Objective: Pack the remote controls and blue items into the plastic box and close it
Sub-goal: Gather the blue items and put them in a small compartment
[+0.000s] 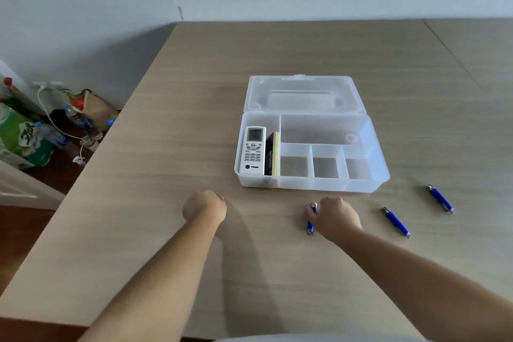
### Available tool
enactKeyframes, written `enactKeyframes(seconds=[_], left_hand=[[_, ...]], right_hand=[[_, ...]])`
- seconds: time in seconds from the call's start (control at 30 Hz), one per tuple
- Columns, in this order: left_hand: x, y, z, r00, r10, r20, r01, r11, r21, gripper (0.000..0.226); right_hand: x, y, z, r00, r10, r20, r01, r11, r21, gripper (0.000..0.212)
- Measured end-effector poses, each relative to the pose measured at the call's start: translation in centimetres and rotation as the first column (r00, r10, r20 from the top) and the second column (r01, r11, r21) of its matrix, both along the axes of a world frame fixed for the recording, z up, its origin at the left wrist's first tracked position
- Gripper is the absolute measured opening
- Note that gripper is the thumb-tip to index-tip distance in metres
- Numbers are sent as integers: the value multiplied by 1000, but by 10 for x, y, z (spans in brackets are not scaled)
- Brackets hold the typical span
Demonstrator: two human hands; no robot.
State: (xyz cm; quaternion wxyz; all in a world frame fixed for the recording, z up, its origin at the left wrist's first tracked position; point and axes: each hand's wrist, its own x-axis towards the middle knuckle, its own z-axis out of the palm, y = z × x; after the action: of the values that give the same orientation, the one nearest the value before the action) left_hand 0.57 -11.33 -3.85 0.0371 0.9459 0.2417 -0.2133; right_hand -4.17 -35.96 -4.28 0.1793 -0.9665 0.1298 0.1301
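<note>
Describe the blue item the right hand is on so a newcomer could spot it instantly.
Start at the clear plastic box lying open on the wooden table. Three blue items lie on the table in front of it, in a row running to the right. The target blue item is the leftmost one, the only one under the right hand; the other two lie untouched.

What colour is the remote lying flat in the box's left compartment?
White, with a grey screen; the remote shows clearly in the head view.

The right hand [331, 215] closes on a blue item [311, 219] just before the open plastic box [313, 183], two more blue items [396, 221] lying to its right, the left hand [204, 206] fisted well to its left.
</note>
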Motion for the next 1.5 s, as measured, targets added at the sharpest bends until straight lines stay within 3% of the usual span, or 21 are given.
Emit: enactKeyframes(seconds=[0.17, 0.27, 0.37, 0.5, 0.6, 0.7, 0.8, 0.97, 1.1, 1.2, 1.33, 1.43, 1.5], left_hand=[[-11, -2, -11, 999, -27, 47, 28, 999, -31, 34], [-11, 2, -6, 994, 17, 112, -3, 992, -129, 34], [-1, 5, 11, 962, 70, 264, -13, 977, -213, 33], [26, -1, 50, 845, 116, 522, 70, 944, -323, 41], [43, -33, 84, 750, 83, 657, 267, 870, -414, 24], [50, -85, 105, 735, 47, 677, 429, 741, -517, 13], [54, -142, 105, 759, -63, 649, 523, 651, -549, 19], [60, -203, 84, 779, -257, 571, 593, 596, -541, 19], [69, -212, 68, 819, -224, 528, 541, 608, -581, 12], [74, -212, 61, 829, -218, 515, 528, 608, -593, 8], [79, -211, 58, 839, -188, 510, 510, 599, -618, 7], [81, -210, 59, 846, -173, 503, 496, 599, -628, 13], [80, -210, 59, 848, -182, 497, 496, 602, -625, 12]], right_hand=[[-6, 5, -15, 996, -24, -81, 31, 995, 92, 28], [-7, 10, -10, 997, 23, -75, -11, 987, 160, 29], [-8, 17, 4, 998, 62, 33, -69, 947, 312, 31], [2, 22, 34, 965, 55, 258, -160, 898, 409, 30], [19, 6, 61, 921, -40, 388, -128, 908, 398, 26], [35, -28, 84, 900, -147, 410, -45, 905, 423, 6], [45, -71, 96, 883, -225, 412, 16, 891, 454, 23], [55, -117, 88, 934, -143, 329, 48, 959, 279, 15], [66, -122, 66, 972, -42, 230, -2, 982, 187, 14], [74, -121, 48, 979, 107, 176, -109, 994, 3, 15], [85, -119, 34, 952, 308, 0, -291, 901, -322, 17], [89, -113, 37, 918, 385, -98, -380, 778, -500, 9], [89, -110, 40, 904, 386, -183, -417, 707, -571, 22]])
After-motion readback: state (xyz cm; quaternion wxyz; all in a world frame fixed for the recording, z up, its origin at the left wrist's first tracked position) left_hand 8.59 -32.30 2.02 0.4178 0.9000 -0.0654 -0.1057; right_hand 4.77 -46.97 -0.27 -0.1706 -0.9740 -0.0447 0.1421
